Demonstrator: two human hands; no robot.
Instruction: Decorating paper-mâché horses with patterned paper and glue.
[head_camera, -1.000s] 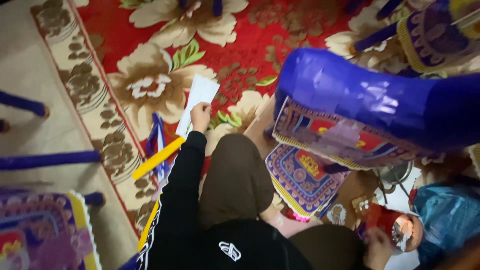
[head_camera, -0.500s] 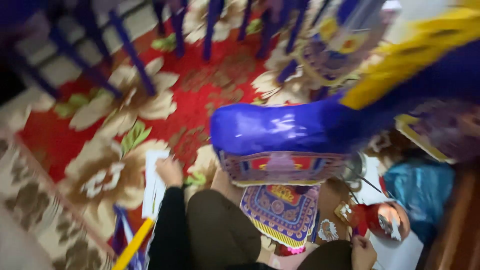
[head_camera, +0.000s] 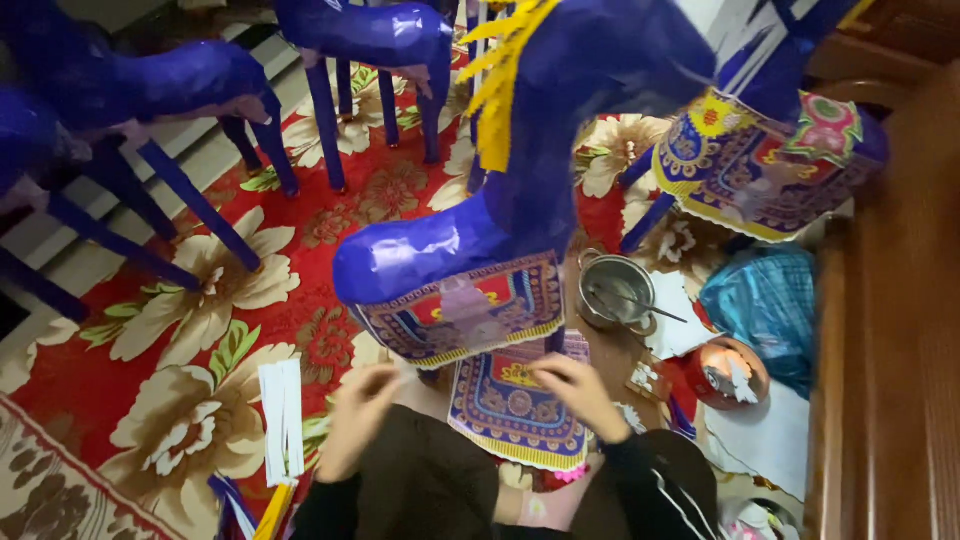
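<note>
two hands working low in frame, seated over dark-trousered knees. left hand (head_camera: 358, 418) hovering just beside the lower left corner of the patterned saddle panel (head_camera: 462, 308) on the blue paper horse (head_camera: 520, 190); fingers curled narrow, blurred, cannot tell whether pinching anything. right hand (head_camera: 580, 395) resting on the loose patterned sheet (head_camera: 505, 405) lying on the lap beneath the horse's belly, fingers bent down on its upper edge, probably pinning it flat for lining up against the fitted panel above. horse standing right over the knees, likely keeping its flank within easy reach. white paper strips (head_camera: 282, 420) lying on the floral carpet (head_camera: 200, 290) near the left hand. metal pot (head_camera: 615, 290) with a stick in it sitting beside the right knee, apparently handy for dipping. more blue horses (head_camera: 150, 80) standing well apart, upper left. wooden furniture (head_camera: 890, 330) along the right edge.
</note>
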